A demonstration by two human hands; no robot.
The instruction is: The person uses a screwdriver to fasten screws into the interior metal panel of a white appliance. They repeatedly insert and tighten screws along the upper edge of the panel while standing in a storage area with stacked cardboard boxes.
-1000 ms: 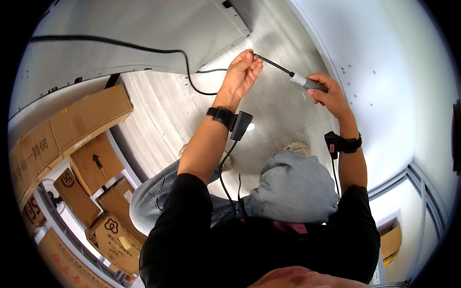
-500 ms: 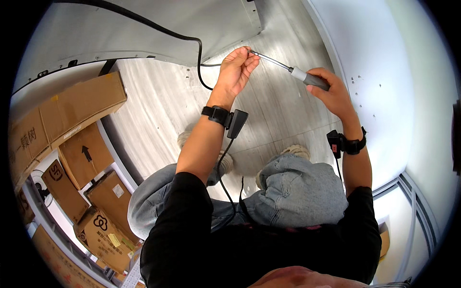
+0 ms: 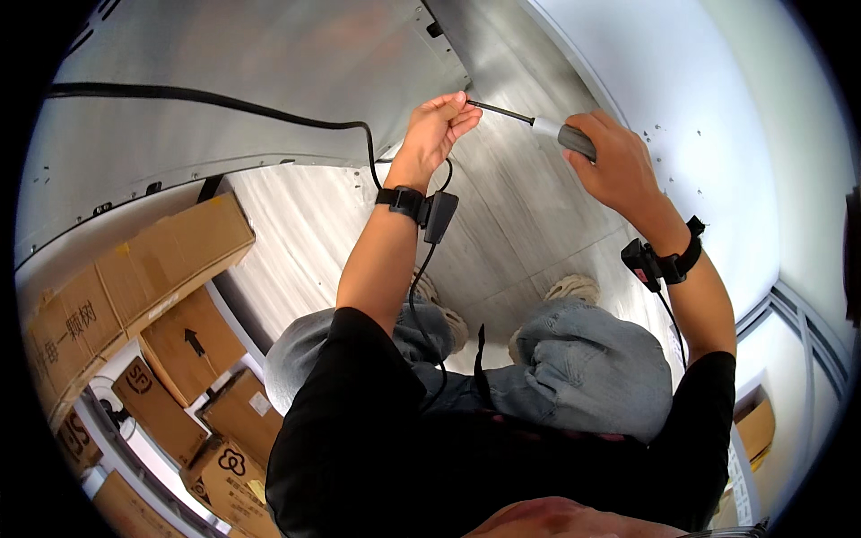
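Observation:
My right hand (image 3: 617, 161) wraps round the grey handle of a screwdriver (image 3: 577, 142), whose thin dark shaft points left. At the far end of that shaft, the thumb and fingers of my left hand (image 3: 432, 134) are pinched together around the tip. Whatever small thing they may hold there is hidden by the fingers. Both hands are in the air above the floor, in front of a large grey metal panel (image 3: 269, 54). A black cable (image 3: 224, 106) crosses that panel and drops behind my left wrist.
Brown cardboard boxes (image 3: 166, 251) are stacked at the left, some on a shelf frame. A white wall-like panel (image 3: 717, 134) curves along the right, with small dark specks on it. Light wood-look flooring (image 3: 502, 215) lies below. Black devices (image 3: 439, 215) with thin cords are strapped to my wrists.
The view has shifted, so more of the metal panel shows and the boxes sit lower. My right hand has risen slightly and the screwdriver has turned a little flatter. Both hands keep their grips.

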